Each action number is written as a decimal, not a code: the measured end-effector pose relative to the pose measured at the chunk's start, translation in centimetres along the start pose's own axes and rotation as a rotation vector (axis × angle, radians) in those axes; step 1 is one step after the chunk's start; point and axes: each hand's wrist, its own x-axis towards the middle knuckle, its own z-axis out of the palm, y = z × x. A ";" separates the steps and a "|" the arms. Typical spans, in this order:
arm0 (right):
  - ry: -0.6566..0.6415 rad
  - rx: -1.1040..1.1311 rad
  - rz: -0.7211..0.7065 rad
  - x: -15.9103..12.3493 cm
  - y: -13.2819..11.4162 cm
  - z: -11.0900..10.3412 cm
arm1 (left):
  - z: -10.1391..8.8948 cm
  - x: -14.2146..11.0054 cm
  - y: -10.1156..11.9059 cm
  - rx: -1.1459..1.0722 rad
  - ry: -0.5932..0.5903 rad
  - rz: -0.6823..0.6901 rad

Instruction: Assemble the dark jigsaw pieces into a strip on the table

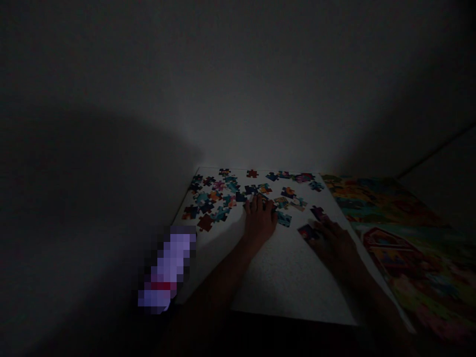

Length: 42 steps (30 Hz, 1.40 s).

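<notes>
Several loose jigsaw pieces [238, 193] in many colours lie scattered on a white board [286, 277]. My left hand [259, 218] rests flat on the board, fingertips touching or just at a dark piece [250, 190]. My right hand [332, 243] lies low by the board's right edge, its fingers next to a dark piece [308, 232] and below another [318, 213]. The dim light hides whether my right hand holds a piece.
A colourful printed puzzle picture or box lid [405, 248] lies right of the board. A blurred, pixelated purple object [167, 270] stands by the board's left edge. A plain wall rises behind, and the room is dark.
</notes>
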 end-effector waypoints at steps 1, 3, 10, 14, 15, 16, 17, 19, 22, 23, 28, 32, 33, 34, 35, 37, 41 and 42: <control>-0.016 -0.018 -0.007 -0.2 -0.9 -0.1 | 0.2 0.4 0.3 -0.004 0.010 -0.021; -0.020 -0.024 -0.007 -0.3 -2.4 -0.3 | 0.5 1.2 1.0 -0.010 0.031 -0.058; -0.055 -0.001 -0.060 0.2 -4.9 -1.1 | 0.9 3.0 1.2 -0.135 0.071 -0.007; -0.173 -0.019 -0.049 1.8 -4.9 -1.0 | 0.3 2.9 0.5 -0.236 0.084 0.137; -0.176 -0.018 -0.036 2.2 -4.9 -1.0 | 0.1 2.7 0.3 -0.244 0.086 0.154; -0.162 -0.015 -0.020 2.5 -4.9 -0.9 | -0.1 2.4 0.1 -0.246 0.086 0.164; -0.134 -0.009 -0.005 2.7 -5.0 -0.9 | -0.2 2.0 -0.1 -0.239 0.082 0.170; -0.065 0.008 0.010 2.5 -5.1 -1.0 | -0.5 0.6 -0.6 -0.191 0.059 0.171; -0.023 0.016 -0.025 0.9 -5.7 -1.3 | -0.8 -2.7 -1.6 -0.074 0.026 0.166; -0.024 0.007 -0.048 0.2 -6.0 -1.4 | -0.9 -4.0 -2.0 -0.048 0.028 0.163; -0.012 -0.008 -0.161 -2.6 -7.8 -2.3 | -1.7 -10.5 -3.7 0.018 0.093 0.088; -0.030 0.051 -0.159 -3.3 -8.8 -3.0 | -2.5 -14.1 -4.9 0.048 0.145 0.043; -0.035 0.071 -0.160 -3.3 -8.9 -3.1 | -2.8 -14.6 -5.0 0.048 0.137 0.055; -0.038 0.092 -0.163 -3.3 -9.0 -3.2 | -3.0 -15.0 -5.1 0.047 0.126 0.063; -0.038 0.110 -0.165 -3.3 -9.0 -3.2 | -3.2 -15.2 -5.2 0.049 0.111 0.062; -0.035 0.134 -0.171 -3.2 -8.9 -3.1 | -3.5 -15.3 -5.0 0.061 0.081 0.042; -0.039 0.167 -0.201 -3.0 -8.7 -2.9 | -3.7 -14.5 -4.2 0.106 0.053 -0.011; -0.037 0.173 -0.205 -3.0 -8.7 -3.0 | -3.6 -14.1 -4.0 0.120 0.055 -0.026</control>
